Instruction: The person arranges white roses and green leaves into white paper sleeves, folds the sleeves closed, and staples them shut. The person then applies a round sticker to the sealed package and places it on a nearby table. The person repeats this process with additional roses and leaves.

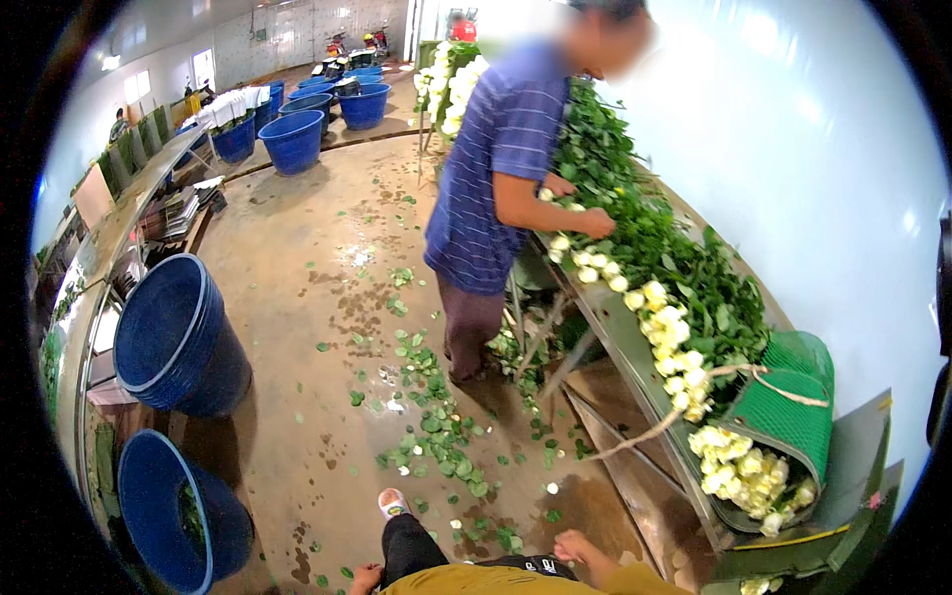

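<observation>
My left hand [365, 578] hangs low beside my dark trousers, at the lower edge, and the frame cuts off most of its fingers. Near my waist on the right, my right hand [572, 544] has its fingers curled in, with nothing visible in them. To the right of it runs a long bench [635, 362] heaped with cut roses. Their pale yellow heads [669, 337] hang along its near side, and their leafy stems [684, 263] lie toward the wall. At the bench's near end, a green mesh wrap [793, 382] holds a bundle of roses [749, 471]. A rope [645, 436] crosses there.
A co-worker [496, 188] stands at the bench, both hands among the roses. Blue tubs [183, 332] stand at the left, one with leaves inside; more tubs [293, 142] are at the back. Fallen leaves [441, 446] and wet patches cover the floor. A long table [124, 223] lines the left side.
</observation>
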`<action>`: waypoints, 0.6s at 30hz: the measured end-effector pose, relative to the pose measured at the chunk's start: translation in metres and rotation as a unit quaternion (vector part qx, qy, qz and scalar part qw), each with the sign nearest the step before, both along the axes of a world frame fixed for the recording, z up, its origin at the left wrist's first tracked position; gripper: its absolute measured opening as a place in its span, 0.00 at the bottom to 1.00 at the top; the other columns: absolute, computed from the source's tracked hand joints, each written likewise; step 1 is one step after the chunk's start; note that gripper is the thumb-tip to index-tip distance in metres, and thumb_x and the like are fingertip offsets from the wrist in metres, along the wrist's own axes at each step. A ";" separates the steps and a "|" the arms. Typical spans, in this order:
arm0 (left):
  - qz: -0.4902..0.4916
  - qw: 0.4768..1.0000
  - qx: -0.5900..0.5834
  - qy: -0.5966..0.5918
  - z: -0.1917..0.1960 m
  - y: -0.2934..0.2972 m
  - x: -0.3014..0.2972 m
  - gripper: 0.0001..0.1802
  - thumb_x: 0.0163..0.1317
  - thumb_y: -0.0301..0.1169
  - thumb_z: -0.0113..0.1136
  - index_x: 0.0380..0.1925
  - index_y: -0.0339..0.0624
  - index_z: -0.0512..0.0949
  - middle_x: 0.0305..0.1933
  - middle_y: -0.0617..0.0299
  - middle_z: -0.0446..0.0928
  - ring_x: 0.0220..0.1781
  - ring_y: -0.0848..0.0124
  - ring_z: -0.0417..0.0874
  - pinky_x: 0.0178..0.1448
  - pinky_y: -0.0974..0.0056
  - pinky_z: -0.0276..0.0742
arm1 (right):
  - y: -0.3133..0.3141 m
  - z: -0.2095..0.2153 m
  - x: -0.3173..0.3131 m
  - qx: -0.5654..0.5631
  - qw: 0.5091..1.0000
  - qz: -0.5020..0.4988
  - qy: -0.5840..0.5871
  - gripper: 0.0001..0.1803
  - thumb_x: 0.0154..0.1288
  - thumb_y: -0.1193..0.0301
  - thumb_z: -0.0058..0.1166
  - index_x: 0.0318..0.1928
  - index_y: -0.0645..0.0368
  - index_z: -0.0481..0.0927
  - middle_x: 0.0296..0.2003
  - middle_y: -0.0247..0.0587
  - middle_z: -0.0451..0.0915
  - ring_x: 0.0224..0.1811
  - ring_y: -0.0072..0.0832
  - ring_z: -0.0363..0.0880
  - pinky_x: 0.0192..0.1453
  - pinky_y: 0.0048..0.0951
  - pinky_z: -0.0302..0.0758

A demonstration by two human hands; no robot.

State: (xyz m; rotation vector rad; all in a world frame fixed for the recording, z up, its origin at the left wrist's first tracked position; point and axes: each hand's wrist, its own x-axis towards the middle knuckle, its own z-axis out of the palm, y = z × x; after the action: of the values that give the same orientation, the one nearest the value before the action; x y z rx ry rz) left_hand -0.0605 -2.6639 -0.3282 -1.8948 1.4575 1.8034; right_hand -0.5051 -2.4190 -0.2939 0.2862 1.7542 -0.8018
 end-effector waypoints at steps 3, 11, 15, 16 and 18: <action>0.044 0.996 -0.070 -0.019 -0.091 -0.056 0.061 0.12 0.54 0.29 0.54 0.34 0.31 0.77 0.24 0.56 0.77 0.24 0.72 0.77 0.28 0.68 0.73 | -0.037 -0.001 0.018 0.052 0.998 0.002 -0.042 0.08 0.59 0.69 0.50 0.31 0.61 0.76 0.26 0.39 0.76 0.23 0.26 0.75 0.26 0.26 0.76; -0.016 0.999 -0.035 -0.009 -0.058 -0.302 0.069 0.12 0.54 0.31 0.49 0.31 0.35 0.77 0.22 0.59 0.77 0.25 0.70 0.78 0.31 0.67 0.74 | -0.254 0.047 0.039 -0.047 0.995 0.061 0.056 0.11 0.56 0.66 0.51 0.34 0.61 0.77 0.26 0.39 0.78 0.25 0.24 0.77 0.32 0.25 0.74; 0.068 0.996 -0.052 -0.001 0.031 -0.393 -0.024 0.12 0.53 0.33 0.52 0.32 0.35 0.77 0.24 0.58 0.78 0.26 0.71 0.78 0.33 0.67 0.74 | -0.339 0.040 0.016 -0.038 0.997 -0.006 0.067 0.12 0.56 0.64 0.50 0.31 0.59 0.79 0.24 0.35 0.78 0.25 0.21 0.76 0.33 0.24 0.72; 0.109 0.992 -0.051 0.023 0.049 -0.408 -0.043 0.13 0.52 0.33 0.53 0.32 0.35 0.77 0.25 0.58 0.78 0.25 0.71 0.78 0.32 0.67 0.74 | -0.357 0.026 0.002 -0.028 0.996 0.050 0.063 0.10 0.57 0.65 0.49 0.33 0.59 0.77 0.25 0.36 0.78 0.25 0.23 0.76 0.30 0.26 0.73; 0.107 0.992 -0.060 0.025 0.059 -0.432 -0.063 0.13 0.52 0.34 0.54 0.33 0.35 0.77 0.25 0.58 0.78 0.24 0.72 0.77 0.31 0.67 0.73 | -0.395 -0.001 -0.021 -0.014 0.985 0.162 0.048 0.08 0.60 0.69 0.49 0.37 0.59 0.74 0.28 0.39 0.78 0.24 0.27 0.76 0.26 0.28 0.75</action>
State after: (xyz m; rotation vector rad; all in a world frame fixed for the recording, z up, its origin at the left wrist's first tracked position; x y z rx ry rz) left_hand -0.1233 -3.0960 -0.2688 -2.1540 1.4577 1.9042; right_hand -0.5265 -2.8136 -0.2949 -0.0598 1.8174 -0.6113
